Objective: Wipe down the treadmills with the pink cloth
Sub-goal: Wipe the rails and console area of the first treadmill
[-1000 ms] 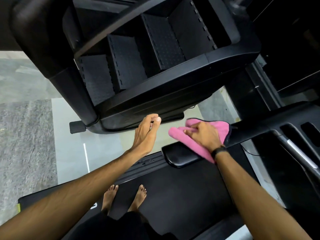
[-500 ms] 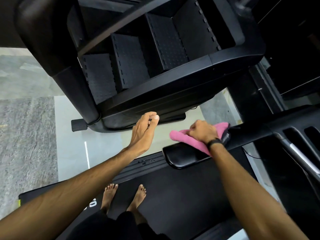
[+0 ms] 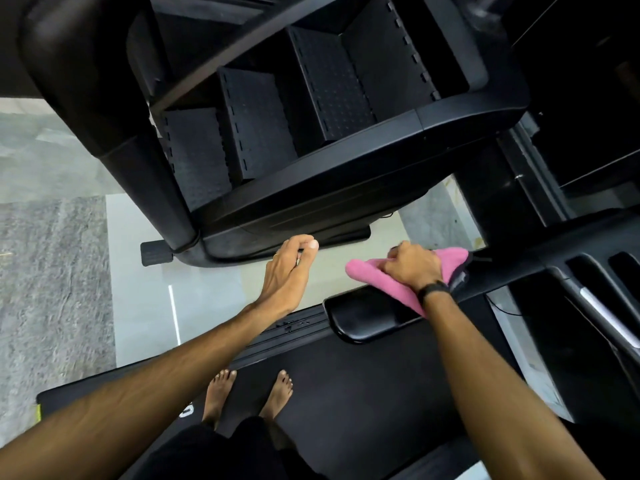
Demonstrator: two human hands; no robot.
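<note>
I look down from the head camera. My right hand [image 3: 412, 266] is clenched around the pink cloth [image 3: 388, 282] and presses it on the black handrail [image 3: 363, 317] of the treadmill. The fingers are curled over the cloth, and 1 pink end comes out to the left of the knuckles while another end shows behind the hand, toward the console side. A part of the cloth hangs down along the wrist, beside the black wristband [image 3: 433, 291]. The end of the handrail, rounded and glossy, lies bare in front of the cloth.

My left hand [image 3: 287, 271] holds nothing. It is stretched forward in the air, the fingers straight and close together, the thumb lying along them. It is near the lower edge of the stair climber machine [image 3: 311, 133], but I cannot tell if the fingertips touch it. A thin ring [image 3: 274, 255] shows on 1 finger.

My 2 bare feet [image 3: 249, 393] stand on the black treadmill belt [image 3: 381, 382], side by side. The stair climber machine fills the top of the view, with its dark dotted steps. On the left lies grey carpet [image 3: 52, 289] beside a pale floor strip [image 3: 145, 306] with 1 white line.
</note>
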